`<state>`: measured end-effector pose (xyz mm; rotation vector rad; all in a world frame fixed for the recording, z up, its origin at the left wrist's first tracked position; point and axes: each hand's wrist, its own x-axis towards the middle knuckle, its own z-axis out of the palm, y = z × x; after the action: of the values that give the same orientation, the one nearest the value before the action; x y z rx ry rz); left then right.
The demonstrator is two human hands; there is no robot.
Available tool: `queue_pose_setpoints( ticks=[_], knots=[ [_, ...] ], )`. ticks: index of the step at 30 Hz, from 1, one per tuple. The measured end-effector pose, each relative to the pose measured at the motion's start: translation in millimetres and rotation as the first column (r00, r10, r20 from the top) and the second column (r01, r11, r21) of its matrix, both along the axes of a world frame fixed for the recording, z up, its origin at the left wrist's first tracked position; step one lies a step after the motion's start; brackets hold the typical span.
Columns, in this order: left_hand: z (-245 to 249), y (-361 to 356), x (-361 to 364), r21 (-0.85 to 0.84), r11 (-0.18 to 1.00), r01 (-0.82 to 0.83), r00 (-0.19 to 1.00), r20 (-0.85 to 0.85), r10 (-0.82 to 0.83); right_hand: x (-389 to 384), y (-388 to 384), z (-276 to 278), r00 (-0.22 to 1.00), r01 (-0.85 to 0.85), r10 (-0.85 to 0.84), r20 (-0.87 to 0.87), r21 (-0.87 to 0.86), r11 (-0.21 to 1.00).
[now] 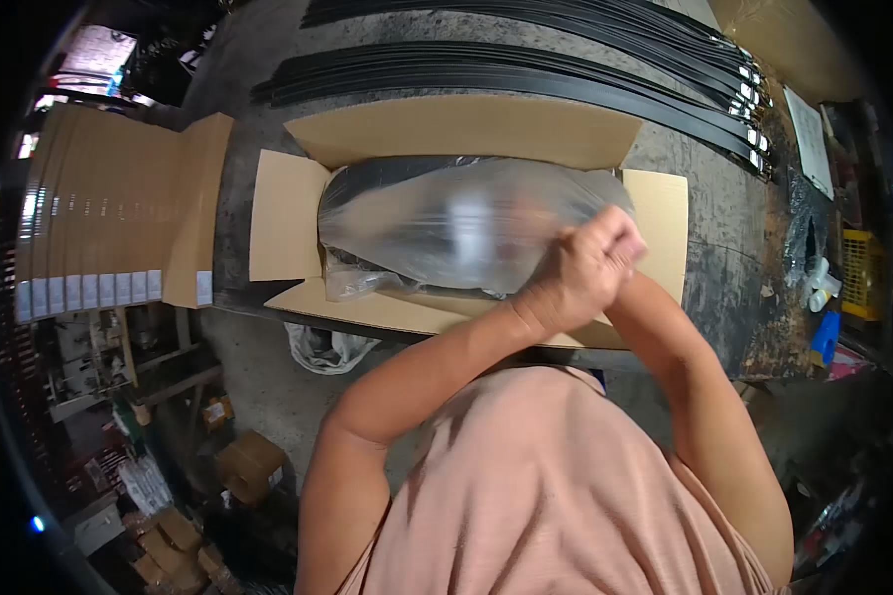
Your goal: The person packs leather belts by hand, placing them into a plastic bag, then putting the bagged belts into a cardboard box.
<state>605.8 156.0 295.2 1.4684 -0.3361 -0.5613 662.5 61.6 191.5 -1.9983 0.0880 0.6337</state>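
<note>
An open cardboard box (471, 129) stands on the dark work table, its flaps folded outward. Inside it lies a long bundle under a cloudy clear plastic bag (417, 223); its contents are blurred, with dark, white and reddish patches showing through. My forearms meet over the box's right end. My left hand (587, 266) is closed, fingers curled, above the bag's right part. Directly beneath it, my right hand is almost wholly hidden, with only the forearm plain to see. What lies between my fingers is hidden; the film stretches close to them.
Bundles of long black strips (526, 74) lie along the table's far side. Upright flat cardboard pieces (119, 208) line the left. A clipboard (809, 139), a yellow basket (860, 273) and a blue object (825, 337) are at right. A white plastic sack (327, 347) hangs below the front edge.
</note>
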Motion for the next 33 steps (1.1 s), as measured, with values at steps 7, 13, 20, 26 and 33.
queue_pose_setpoints(
  ticks=[7, 13, 20, 26, 33],
  knots=[
    [-27, 109, 34, 0.592, 0.772, -0.232, 0.57, 0.726, -0.385, -51, -21, 21, 0.959, 0.172, -0.139, 0.247, -0.118, 0.978],
    [-111, 70, 63, 0.63, 0.771, 0.092, 0.499, 0.641, -0.583, -149, -92, 53, 0.686, 0.724, -0.694, 0.219, -0.102, 0.683],
    [-132, 6, 84, 0.497, 0.866, 0.062, 0.447, 0.762, -0.469, -197, -98, 34, 0.559, 0.823, -0.688, 0.462, -0.206, 0.53],
    [-185, -58, 69, 0.462, 0.881, 0.104, 0.361, 0.808, -0.466, -195, -119, -11, 0.575, 0.814, -0.642, 0.508, -0.437, 0.383],
    [-101, -16, 84, 0.351, 0.905, 0.239, 0.579, 0.697, -0.423, -179, -99, 26, 0.631, 0.768, -0.742, 0.227, -0.051, 0.638]
  ],
)
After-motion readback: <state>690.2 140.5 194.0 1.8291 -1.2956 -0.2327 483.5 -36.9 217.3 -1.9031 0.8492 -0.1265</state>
